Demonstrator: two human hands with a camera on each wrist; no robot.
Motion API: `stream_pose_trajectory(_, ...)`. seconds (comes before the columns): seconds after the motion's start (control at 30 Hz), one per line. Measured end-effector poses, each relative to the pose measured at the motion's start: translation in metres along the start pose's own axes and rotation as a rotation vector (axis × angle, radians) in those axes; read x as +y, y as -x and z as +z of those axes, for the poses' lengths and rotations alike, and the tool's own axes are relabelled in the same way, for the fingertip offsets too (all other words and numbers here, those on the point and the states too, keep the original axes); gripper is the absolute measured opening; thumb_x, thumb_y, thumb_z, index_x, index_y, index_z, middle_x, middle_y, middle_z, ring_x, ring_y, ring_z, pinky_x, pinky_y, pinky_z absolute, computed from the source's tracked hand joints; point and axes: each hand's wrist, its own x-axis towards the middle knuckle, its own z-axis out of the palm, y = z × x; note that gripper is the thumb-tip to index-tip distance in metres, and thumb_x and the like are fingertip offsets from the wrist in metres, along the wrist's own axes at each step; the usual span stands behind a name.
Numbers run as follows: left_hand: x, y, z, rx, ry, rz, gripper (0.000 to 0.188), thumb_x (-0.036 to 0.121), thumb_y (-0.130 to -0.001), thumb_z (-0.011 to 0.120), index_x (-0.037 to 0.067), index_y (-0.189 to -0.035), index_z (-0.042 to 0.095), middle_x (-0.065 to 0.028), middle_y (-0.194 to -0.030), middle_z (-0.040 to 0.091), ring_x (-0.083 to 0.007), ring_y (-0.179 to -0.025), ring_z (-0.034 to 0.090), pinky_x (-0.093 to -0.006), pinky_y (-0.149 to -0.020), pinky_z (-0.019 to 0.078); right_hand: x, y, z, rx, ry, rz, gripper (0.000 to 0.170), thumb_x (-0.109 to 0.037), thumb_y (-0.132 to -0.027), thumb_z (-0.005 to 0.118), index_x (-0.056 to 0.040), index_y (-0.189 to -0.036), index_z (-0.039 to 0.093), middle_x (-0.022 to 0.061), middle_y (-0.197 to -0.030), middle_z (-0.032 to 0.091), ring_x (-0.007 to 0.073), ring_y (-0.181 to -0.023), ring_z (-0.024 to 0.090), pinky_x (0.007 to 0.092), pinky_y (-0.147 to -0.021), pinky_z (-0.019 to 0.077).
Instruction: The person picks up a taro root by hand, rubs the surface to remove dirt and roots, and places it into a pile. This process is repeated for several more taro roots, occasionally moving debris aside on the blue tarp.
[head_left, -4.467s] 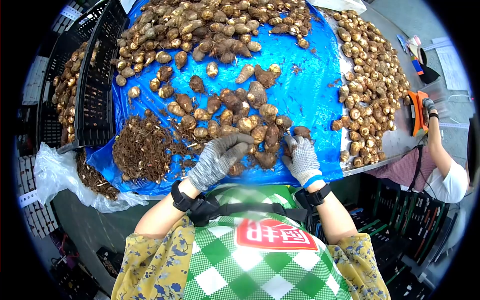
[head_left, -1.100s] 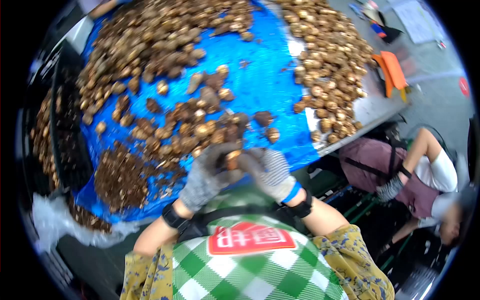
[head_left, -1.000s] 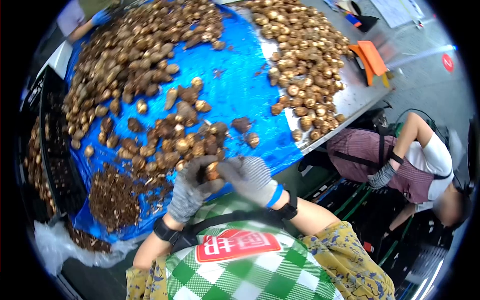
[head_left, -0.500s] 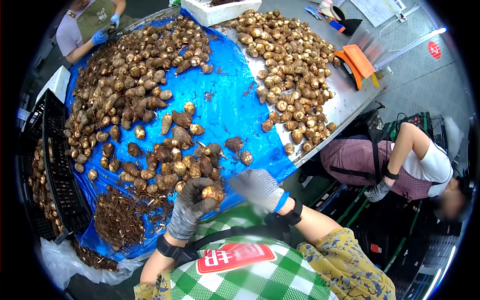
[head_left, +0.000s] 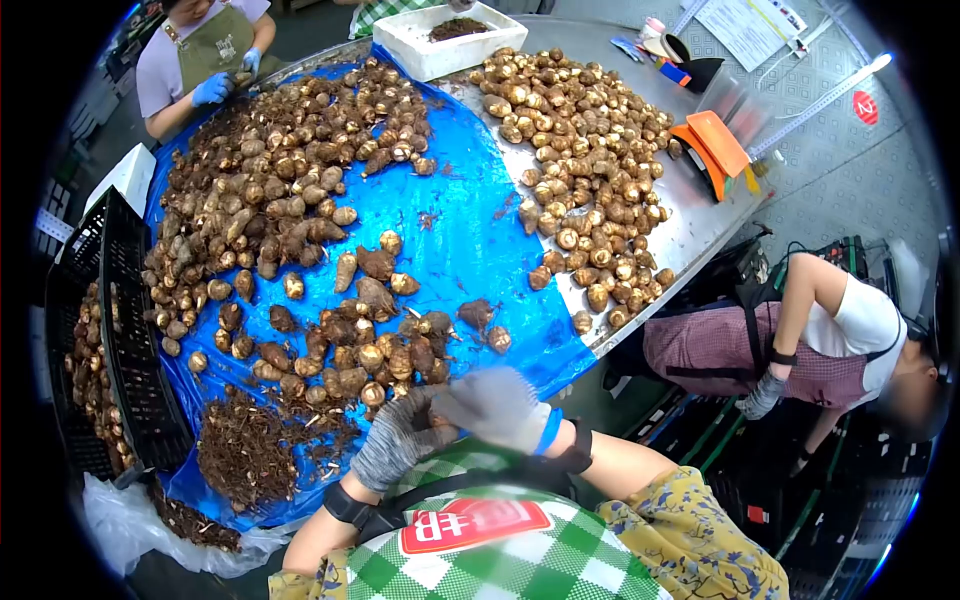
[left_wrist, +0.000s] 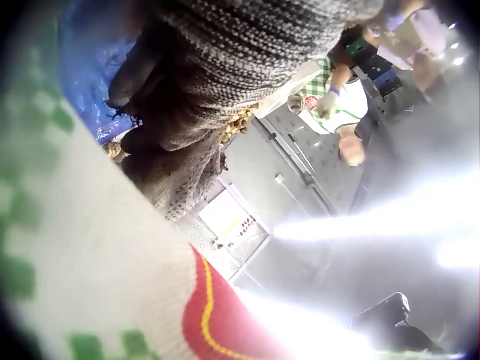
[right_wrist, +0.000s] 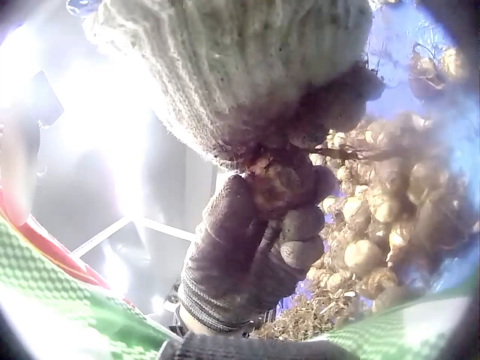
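In the head view my gloved left hand (head_left: 392, 440) is above the near edge of the blue sheet, in front of the apron. It grips a small brown taro (right_wrist: 277, 184), which the right wrist view shows between thumb and fingers. Over the top of that taro, my gloved right hand (head_left: 500, 408) is blurred in the head view. From the right wrist its dirty fingers (right_wrist: 337, 109) look curled against the taro, with a thin root strand sticking out. Just beyond the hands lies a loose group of taros (head_left: 370, 355) on the blue sheet (head_left: 465, 240).
A large taro heap (head_left: 260, 190) lies far left, a second pile (head_left: 590, 190) on bare metal at right. Root scraps (head_left: 245, 450) sit near left, beside a black crate (head_left: 140, 340). Also here are a white foam box (head_left: 440, 50), an orange tool (head_left: 715, 145) and two other people.
Earlier both hands were down among the taros; then they drew back with one taro. In the last half second my right hand has come left onto it. The head view has turned.
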Motion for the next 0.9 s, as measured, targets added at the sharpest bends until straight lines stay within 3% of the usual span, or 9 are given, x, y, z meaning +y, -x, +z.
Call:
stream_pose_trajectory(0.23, 0.018, 0.004, 0.005, 0.092, 0.046, -0.009, 0.049, 0.003, -0.079, 0.071, 0.003, -0.125, 0.052, -0.0040, -0.111, 0.060, -0.0144, -0.102, 0.058, -0.0286, -0.092, 0.0475, 0.056, 0.015, 0.006, 0.043, 0.102, 0.048, 0.030, -0.032, -0.091, 0.051, -0.0057, -0.080, 0.060, 0.0189, -0.070, 0.060, 0.0399, -0.067, 0.061, 0.0502, -0.059, 0.0463)
stream_pose_trajectory(0.37, 0.004, -0.004, -0.002, 0.101, 0.015, 0.081, 0.054, 0.011, -0.076, 0.073, 0.002, -0.125, 0.052, -0.0089, -0.115, 0.059, -0.0164, -0.099, 0.060, -0.0301, -0.085, 0.0516, 0.057, 0.021, -0.003, 0.101, 0.129, 0.074, 0.032, -0.026, -0.091, 0.054, -0.0099, -0.119, 0.056, 0.0201, -0.079, 0.062, 0.0409, -0.063, 0.059, 0.0481, -0.055, 0.0466)
stream_pose_trajectory(0.4, 0.003, -0.005, -0.003, 0.093, 0.027, 0.073, 0.054, 0.011, -0.077, 0.073, 0.002, -0.125, 0.052, -0.0096, -0.118, 0.058, -0.0169, -0.101, 0.059, -0.0303, -0.085, 0.0515, 0.050, 0.019, -0.007, 0.089, 0.029, 0.294, 0.033, -0.028, -0.091, 0.055, -0.0097, -0.118, 0.057, 0.0219, -0.080, 0.063, 0.0418, -0.068, 0.060, 0.0482, -0.058, 0.0479)
stream_pose_trajectory(0.43, 0.006, -0.004, -0.001, 0.094, 0.101, 0.024, 0.053, 0.015, -0.080, 0.073, 0.001, -0.126, 0.051, -0.0109, -0.122, 0.057, -0.0177, -0.105, 0.059, -0.0313, -0.088, 0.0506, 0.061, 0.019, 0.001, 0.182, 0.015, 0.156, 0.036, -0.031, -0.090, 0.057, -0.0093, -0.118, 0.057, 0.0226, -0.079, 0.062, 0.0418, -0.068, 0.060, 0.0475, -0.059, 0.0485)
stream_pose_trajectory(0.53, 0.006, -0.003, -0.003, 0.085, 0.152, 0.066, 0.053, 0.020, -0.082, 0.072, 0.001, -0.127, 0.050, -0.0112, -0.121, 0.057, -0.0178, -0.104, 0.059, -0.0318, -0.089, 0.0504, 0.046, 0.015, -0.018, 0.078, 0.096, 0.197, 0.045, -0.040, -0.085, 0.062, -0.0093, -0.118, 0.058, 0.0235, -0.084, 0.062, 0.0411, -0.075, 0.061, 0.0465, -0.066, 0.0495)
stream_pose_trajectory(0.63, 0.014, -0.004, -0.009, 0.181, -0.308, 0.219, 0.050, 0.017, -0.085, 0.068, -0.001, -0.128, 0.049, -0.0101, -0.115, 0.061, -0.0165, -0.103, 0.059, -0.0298, -0.085, 0.0500, 0.024, 0.007, -0.038, -0.180, 0.337, 0.157, 0.055, -0.045, -0.074, 0.072, -0.0111, -0.116, 0.060, 0.0199, -0.116, 0.057, 0.0376, -0.103, 0.056, 0.0463, -0.085, 0.0465)
stream_pose_trajectory(0.73, 0.015, -0.002, -0.002, 0.195, -0.188, 0.207, 0.049, 0.011, -0.084, 0.067, 0.000, -0.129, 0.049, -0.0091, -0.115, 0.061, -0.0163, -0.103, 0.059, -0.0295, -0.089, 0.0490, 0.024, 0.001, -0.036, 0.050, 0.188, -0.014, 0.035, -0.023, -0.075, 0.071, -0.0071, -0.105, 0.063, 0.0159, -0.111, 0.060, 0.0363, -0.097, 0.059, 0.0417, -0.079, 0.0487)
stream_pose_trajectory(0.77, 0.011, -0.004, 0.003, 0.188, 0.090, 0.182, 0.050, 0.008, -0.082, 0.069, 0.001, -0.127, 0.051, -0.0083, -0.116, 0.061, -0.0162, -0.103, 0.059, -0.0296, -0.090, 0.0491, 0.019, -0.005, -0.038, 0.022, 0.061, 0.006, 0.030, -0.026, -0.077, 0.068, -0.0067, -0.100, 0.064, 0.0169, -0.103, 0.061, 0.0358, -0.091, 0.060, 0.0434, -0.075, 0.0489)
stream_pose_trajectory(0.9, 0.007, -0.006, -0.004, 0.206, -0.022, 0.155, 0.049, 0.003, -0.083, 0.067, 0.004, -0.130, 0.049, -0.0058, -0.115, 0.059, -0.0119, -0.103, 0.056, -0.0267, -0.089, 0.0489, 0.011, -0.017, -0.029, 0.024, 0.098, -0.252, 0.026, -0.031, -0.083, 0.063, -0.0063, -0.091, 0.065, 0.0180, -0.089, 0.062, 0.0357, -0.078, 0.062, 0.0447, -0.065, 0.0480)
